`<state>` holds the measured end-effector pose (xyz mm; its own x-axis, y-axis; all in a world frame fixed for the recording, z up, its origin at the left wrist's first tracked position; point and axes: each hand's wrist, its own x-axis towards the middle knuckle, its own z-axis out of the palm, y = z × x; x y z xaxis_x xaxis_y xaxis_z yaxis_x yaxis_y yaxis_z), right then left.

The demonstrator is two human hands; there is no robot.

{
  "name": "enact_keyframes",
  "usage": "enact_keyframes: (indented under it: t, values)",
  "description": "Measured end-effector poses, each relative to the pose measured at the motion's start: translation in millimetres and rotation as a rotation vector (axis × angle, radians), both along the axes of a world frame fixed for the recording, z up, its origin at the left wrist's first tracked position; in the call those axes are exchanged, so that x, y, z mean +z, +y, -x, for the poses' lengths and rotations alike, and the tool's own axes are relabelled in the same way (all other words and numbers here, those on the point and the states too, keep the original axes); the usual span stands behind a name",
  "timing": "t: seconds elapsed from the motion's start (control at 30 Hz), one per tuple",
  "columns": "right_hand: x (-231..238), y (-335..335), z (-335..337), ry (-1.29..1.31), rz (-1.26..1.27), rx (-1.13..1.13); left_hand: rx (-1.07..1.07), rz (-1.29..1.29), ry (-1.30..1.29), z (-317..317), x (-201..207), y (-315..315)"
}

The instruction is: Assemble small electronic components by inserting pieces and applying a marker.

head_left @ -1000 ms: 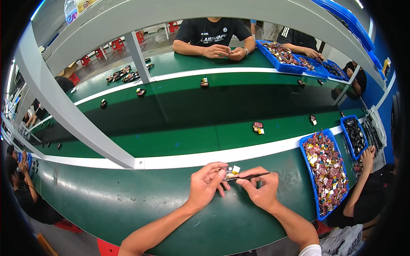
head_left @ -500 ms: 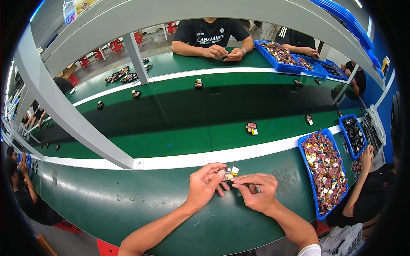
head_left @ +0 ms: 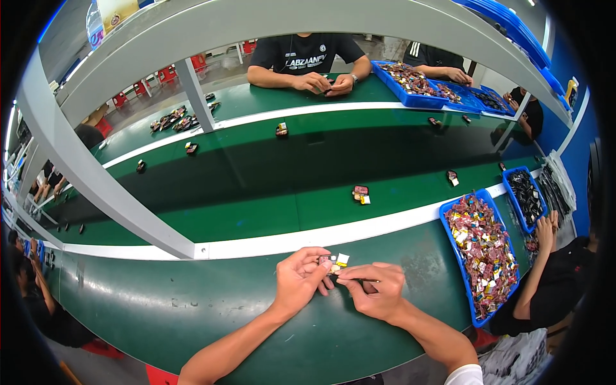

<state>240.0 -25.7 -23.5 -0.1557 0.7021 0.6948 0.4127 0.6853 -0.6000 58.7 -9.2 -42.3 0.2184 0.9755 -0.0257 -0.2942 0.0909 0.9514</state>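
My left hand (head_left: 296,283) pinches a small electronic assembly (head_left: 333,264) between thumb and fingers, just above the green worktop. Reddish board, a white square and a yellow edge show on it; the fingers cover part of it. From the right, my right hand (head_left: 380,292) grips a slim dark pen-like tool (head_left: 367,280). Its near tip meets the lower edge of the assembly, where fingertips hide the exact contact. Both forearms reach in from the lower edge.
At right stands a blue tray (head_left: 476,316) heaped with small red, white and yellow boards. Beyond it, a blue tray (head_left: 525,197) holds black parts beside a co-worker's hands (head_left: 547,232). A green conveyor (head_left: 269,221) carries scattered assemblies (head_left: 361,195). A grey post (head_left: 122,192) rises at left.
Most of the scene has shifted slightly left in the picture as the view moved. Both hands keep their grips, with the tool still at the assembly.
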Motion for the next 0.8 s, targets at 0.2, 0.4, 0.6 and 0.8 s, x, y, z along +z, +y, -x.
enact_keyframes:
  t: [0.2, 0.4, 0.6, 0.8]
  values:
    - [-10, 3, 1, -0.016, -0.059, -0.008, 0.028, 0.033, 0.041, -5, 3, 5]
    - [-17, 8, 0, -0.047, -0.126, 0.0, 0.098, 0.106, 0.177, -6, 11, 8]
    - [-9, 11, -5, 0.001, -0.125, -0.028, 0.163, -0.005, 0.248, 0, 21, 34]
    - [-19, 21, -6, 0.071, -0.183, -0.054, 0.518, -0.206, 0.537, 68, -7, 124]
